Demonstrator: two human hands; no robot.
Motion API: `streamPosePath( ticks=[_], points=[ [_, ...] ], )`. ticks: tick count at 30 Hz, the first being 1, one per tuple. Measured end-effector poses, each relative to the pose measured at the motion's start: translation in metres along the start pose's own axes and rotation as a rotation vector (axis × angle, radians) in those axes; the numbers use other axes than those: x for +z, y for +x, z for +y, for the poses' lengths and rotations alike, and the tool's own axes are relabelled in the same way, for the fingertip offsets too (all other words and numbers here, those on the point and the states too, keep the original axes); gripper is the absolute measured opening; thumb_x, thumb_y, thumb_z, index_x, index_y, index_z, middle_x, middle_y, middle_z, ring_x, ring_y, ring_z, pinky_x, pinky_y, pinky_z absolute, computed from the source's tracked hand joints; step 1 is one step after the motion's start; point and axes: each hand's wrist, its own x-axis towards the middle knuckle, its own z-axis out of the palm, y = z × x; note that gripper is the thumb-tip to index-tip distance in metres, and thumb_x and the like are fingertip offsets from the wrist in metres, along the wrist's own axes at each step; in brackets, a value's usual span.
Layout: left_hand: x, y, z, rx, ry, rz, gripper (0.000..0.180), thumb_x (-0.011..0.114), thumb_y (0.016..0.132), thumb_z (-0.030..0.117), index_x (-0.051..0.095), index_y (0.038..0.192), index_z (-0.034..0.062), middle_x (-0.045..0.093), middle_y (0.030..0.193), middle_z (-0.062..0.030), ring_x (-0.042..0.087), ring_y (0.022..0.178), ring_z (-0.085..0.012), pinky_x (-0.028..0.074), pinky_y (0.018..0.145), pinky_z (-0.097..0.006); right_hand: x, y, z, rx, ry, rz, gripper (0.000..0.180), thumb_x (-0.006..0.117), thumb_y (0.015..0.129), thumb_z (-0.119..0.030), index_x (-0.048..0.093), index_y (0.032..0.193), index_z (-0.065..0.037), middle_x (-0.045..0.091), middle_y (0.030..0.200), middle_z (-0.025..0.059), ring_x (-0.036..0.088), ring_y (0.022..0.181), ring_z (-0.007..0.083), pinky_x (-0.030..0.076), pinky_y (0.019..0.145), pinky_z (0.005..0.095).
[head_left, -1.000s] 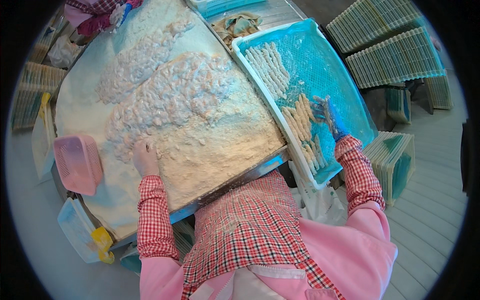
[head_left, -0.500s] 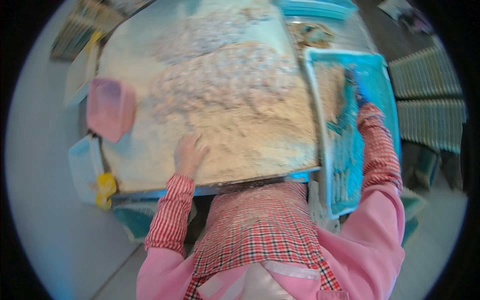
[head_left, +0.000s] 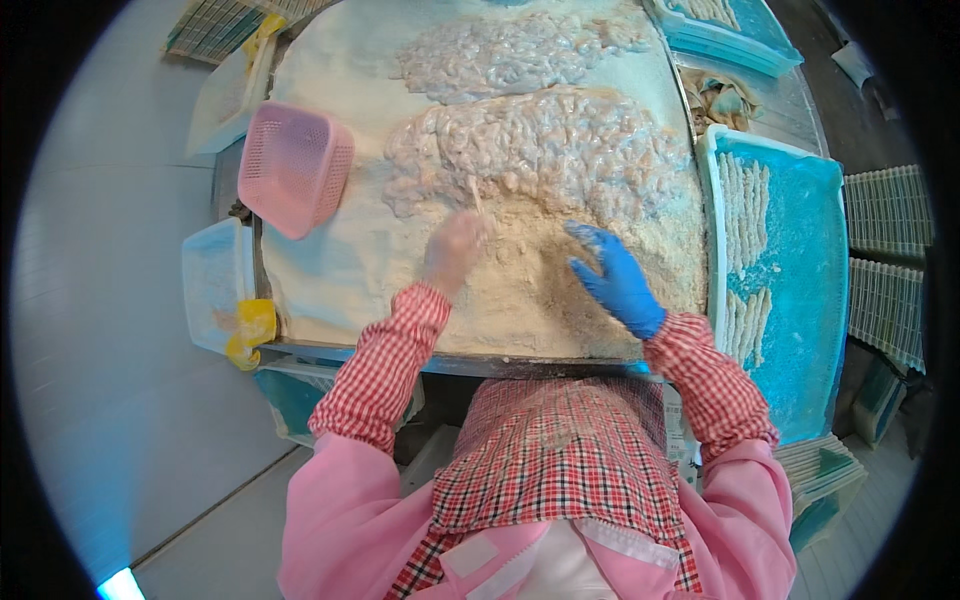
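My left hand (head_left: pixel 457 248), blurred, is closed on a thin pale strip of raw meat (head_left: pixel 476 193) whose end sticks out beyond the fingers. It is at the near edge of a wet, pinkish heap of raw meat pieces (head_left: pixel 560 135). To its right, my right hand (head_left: pixel 617 282) in a blue glove hovers over the beige breading powder (head_left: pixel 520 315), fingers spread and holding nothing. The powder covers the near part of the table. On the right, a turquoise tray (head_left: pixel 800 290) with a white rim holds two groups of coated strips (head_left: pixel 745 215).
A second meat heap (head_left: pixel 500 55) lies farther back. At left are a pink plastic basket (head_left: pixel 295 170), a clear tub (head_left: pixel 215 285) and a yellow cloth-like item (head_left: pixel 252 330). A crumpled cloth (head_left: pixel 722 98) and another turquoise tray (head_left: pixel 730 35) are at the far right; stacked racks (head_left: pixel 888 208) stand beyond.
My right hand has come from the turquoise tray leftward over the powder. My left hand has moved forward to the meat's edge and closed on a strip. The view has shifted.
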Motion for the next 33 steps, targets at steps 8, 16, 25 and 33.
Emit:
streamPosePath(
  ticks=[8, 16, 25, 33],
  points=[
    [-0.045, -0.112, -0.001, -0.004, 0.099, -0.331, 0.017, 0.067, 0.077, 0.005, 0.069, 0.094, 0.0101, 0.061, 0.086, -0.0102, 0.06, 0.085, -0.0294, 0.051, 0.071, -0.037, 0.101, 0.035, -0.02, -0.112, -0.495, -0.036, 0.064, 0.067, 0.086, -0.034, 0.044, 0.141, -0.013, 0.041, 0.141, 0.0194, 0.049, 0.116, 0.0365, 0.046, 0.093, 0.0423],
    [-0.004, 0.009, -0.027, 0.12, 0.436, -0.254, 0.019, 0.063, 0.079, 0.007, 0.069, 0.097, 0.0108, 0.061, 0.088, -0.0096, 0.059, 0.087, -0.0281, 0.049, 0.073, -0.039, 0.076, 0.008, -0.035, -0.015, -0.568, -0.301, 0.028, 0.06, 0.086, -0.012, 0.064, 0.113, -0.014, 0.058, 0.117, 0.0088, 0.056, 0.101, 0.0307, 0.047, 0.082, 0.0406],
    [-0.071, 0.057, -0.013, 0.205, -0.074, -0.171, 0.007, 0.062, 0.082, 0.009, 0.066, 0.088, 0.0079, 0.061, 0.084, -0.0128, 0.062, 0.085, -0.0281, 0.051, 0.074, -0.037, -0.013, -0.045, -0.022, -0.062, -0.62, 0.195, 0.061, 0.064, 0.082, -0.006, 0.048, 0.139, -0.02, 0.053, 0.129, 0.0149, 0.052, 0.11, 0.034, 0.045, 0.09, 0.0442],
    [-0.059, -0.074, 0.014, 0.075, -0.182, -0.524, 0.009, 0.059, 0.083, 0.005, 0.063, 0.09, 0.0088, 0.061, 0.092, -0.0111, 0.06, 0.087, -0.034, 0.051, 0.079, -0.041, 0.044, -0.061, -0.043, 0.312, -0.503, -0.096, 0.073, 0.068, 0.082, -0.018, 0.035, 0.144, -0.002, 0.052, 0.122, 0.0189, 0.056, 0.096, 0.033, 0.051, 0.074, 0.041]
  ],
)
